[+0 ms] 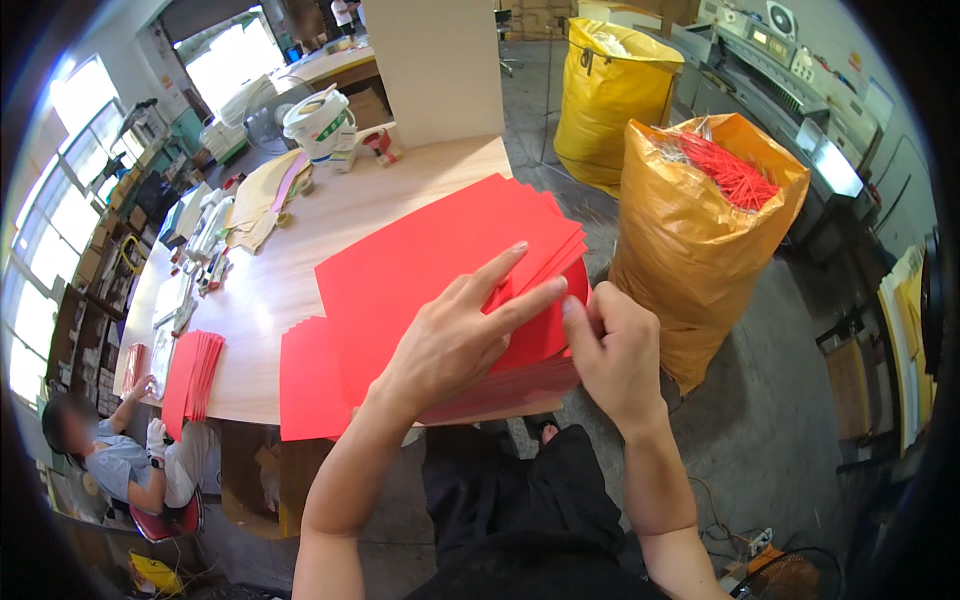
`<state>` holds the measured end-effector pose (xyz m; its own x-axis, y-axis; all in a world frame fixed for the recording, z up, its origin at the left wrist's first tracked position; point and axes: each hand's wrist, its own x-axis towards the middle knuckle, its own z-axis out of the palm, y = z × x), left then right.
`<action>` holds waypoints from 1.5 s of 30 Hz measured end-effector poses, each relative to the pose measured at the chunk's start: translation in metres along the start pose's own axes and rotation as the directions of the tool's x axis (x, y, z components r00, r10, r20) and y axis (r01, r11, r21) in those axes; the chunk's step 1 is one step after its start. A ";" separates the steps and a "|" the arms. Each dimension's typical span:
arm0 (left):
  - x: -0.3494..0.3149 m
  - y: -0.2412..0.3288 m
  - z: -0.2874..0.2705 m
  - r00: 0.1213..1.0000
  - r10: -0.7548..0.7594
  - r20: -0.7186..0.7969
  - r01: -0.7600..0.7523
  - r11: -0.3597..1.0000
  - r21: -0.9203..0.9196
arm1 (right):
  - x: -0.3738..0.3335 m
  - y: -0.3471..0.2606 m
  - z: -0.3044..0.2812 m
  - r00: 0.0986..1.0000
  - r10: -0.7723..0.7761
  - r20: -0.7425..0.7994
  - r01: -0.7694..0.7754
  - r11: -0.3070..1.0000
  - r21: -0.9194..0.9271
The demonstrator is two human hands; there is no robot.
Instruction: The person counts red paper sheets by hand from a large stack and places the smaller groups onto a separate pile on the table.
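Red sheets (420,265) lie fanned on a thick stack at the near edge of the pale worktop (370,205). The left hand (450,335) is over them, index and middle fingers spread apart. At their curled right edge, the right hand (618,345) bends its fingers; whether it pinches a sheet, I cannot tell. Right of the worktop stands an orange sack (690,265).

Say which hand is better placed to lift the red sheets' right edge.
Probably the right hand: it is curled beside the right edge of the red sheets, while the left hand spreads over them.
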<state>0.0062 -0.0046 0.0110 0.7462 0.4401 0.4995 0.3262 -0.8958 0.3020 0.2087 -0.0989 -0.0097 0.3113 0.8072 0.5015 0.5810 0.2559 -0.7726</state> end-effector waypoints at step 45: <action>-0.003 -0.014 0.001 1.000 0.010 -0.003 -0.011 0.991 -0.135 | 0.018 0.011 -0.011 0.891 0.298 0.344 -0.454 0.551 0.700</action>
<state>-0.0002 0.0067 0.0044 0.7475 0.4311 0.5053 0.2370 -0.8838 0.4035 0.2293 -0.0875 -0.0051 0.1920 0.9779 0.0829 -0.3478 0.1468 -0.9260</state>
